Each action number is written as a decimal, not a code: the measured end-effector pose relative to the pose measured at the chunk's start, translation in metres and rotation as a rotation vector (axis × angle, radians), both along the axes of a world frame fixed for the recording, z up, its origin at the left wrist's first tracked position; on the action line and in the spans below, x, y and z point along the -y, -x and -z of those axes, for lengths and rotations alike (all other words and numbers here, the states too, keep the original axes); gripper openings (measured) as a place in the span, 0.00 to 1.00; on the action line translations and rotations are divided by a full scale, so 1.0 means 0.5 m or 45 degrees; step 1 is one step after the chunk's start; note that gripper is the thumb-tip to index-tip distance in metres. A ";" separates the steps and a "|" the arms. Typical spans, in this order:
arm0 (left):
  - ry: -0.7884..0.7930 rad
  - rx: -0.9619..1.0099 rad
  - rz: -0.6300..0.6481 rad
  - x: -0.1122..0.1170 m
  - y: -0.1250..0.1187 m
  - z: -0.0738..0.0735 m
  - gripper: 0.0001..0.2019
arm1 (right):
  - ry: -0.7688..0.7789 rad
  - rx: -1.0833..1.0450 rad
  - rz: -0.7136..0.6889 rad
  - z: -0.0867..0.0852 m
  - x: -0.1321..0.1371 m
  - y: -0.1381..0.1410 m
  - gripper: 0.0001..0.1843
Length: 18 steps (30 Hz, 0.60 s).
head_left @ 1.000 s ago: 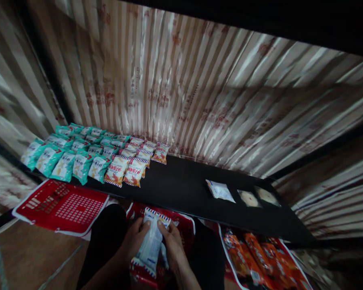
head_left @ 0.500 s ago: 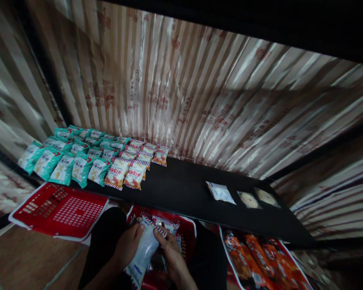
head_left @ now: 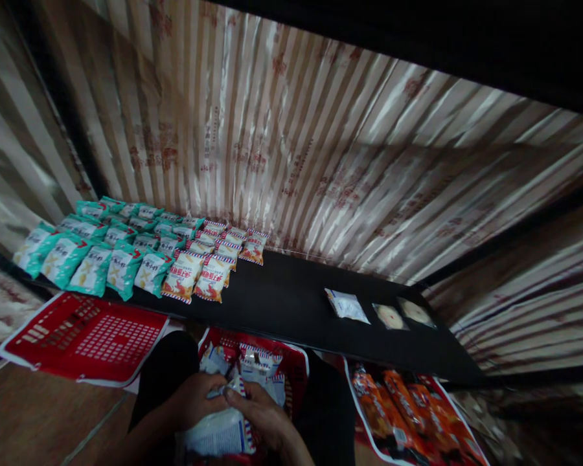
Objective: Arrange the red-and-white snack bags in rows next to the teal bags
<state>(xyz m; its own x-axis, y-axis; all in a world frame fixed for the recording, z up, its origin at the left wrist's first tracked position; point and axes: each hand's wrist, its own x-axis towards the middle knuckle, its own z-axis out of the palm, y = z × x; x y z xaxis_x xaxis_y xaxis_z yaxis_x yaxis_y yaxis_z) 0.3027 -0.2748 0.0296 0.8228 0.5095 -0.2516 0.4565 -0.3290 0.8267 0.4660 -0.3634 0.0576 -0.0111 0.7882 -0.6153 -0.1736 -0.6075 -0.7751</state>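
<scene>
Low in the view, my left hand [head_left: 201, 401] and my right hand [head_left: 268, 414] both grip a white snack bag [head_left: 218, 432] with a striped edge and blue print. Fingers of each hand are closed on its upper part. The bag lies tilted over a red basket [head_left: 300, 366] between my knees. More striped-edge snack bags [head_left: 260, 367] lie inside that basket, partly hidden by my hands. Ahead on the black shelf [head_left: 276, 291] stand several orange-and-white snack bags [head_left: 211, 278], leaning in rows.
Teal snack bags [head_left: 122, 268] fill the shelf's left end. A white packet [head_left: 347, 305] and two clear packs with round pale contents [head_left: 389, 316] lie on its right. An upturned red basket [head_left: 85, 336] sits left; another basket holds orange packets [head_left: 401, 414]. A striped curtain [head_left: 272, 129] hangs behind.
The held bag has been turned, from standing steeply upright to lying more sideways, with printed text now showing. Both hands have shifted their grip on it. The whole view has shifted slightly.
</scene>
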 end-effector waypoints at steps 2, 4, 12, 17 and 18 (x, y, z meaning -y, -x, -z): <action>-0.023 -0.020 0.009 0.003 -0.004 -0.012 0.15 | 0.019 0.022 0.011 0.012 0.002 0.001 0.34; -0.057 -0.022 0.007 0.004 -0.005 -0.027 0.13 | 0.023 0.024 0.034 0.023 0.003 0.003 0.34; -0.320 -0.042 -0.173 0.008 -0.015 -0.051 0.07 | 0.055 0.079 0.416 0.015 -0.003 0.026 0.25; -0.665 0.155 -0.414 0.011 -0.034 -0.024 0.08 | 0.086 -0.013 0.698 0.002 -0.012 0.036 0.25; -0.750 0.208 -0.459 0.011 -0.038 -0.020 0.07 | 0.074 -0.057 0.737 0.002 -0.014 0.038 0.24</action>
<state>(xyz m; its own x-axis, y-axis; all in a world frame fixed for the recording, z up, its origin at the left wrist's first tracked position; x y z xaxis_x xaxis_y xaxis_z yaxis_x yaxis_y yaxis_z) 0.3219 -0.2802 0.0394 0.5811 0.7705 0.2620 0.5066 -0.5944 0.6246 0.4468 -0.3564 0.0566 0.3848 0.6383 -0.6667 -0.5218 -0.4454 -0.7276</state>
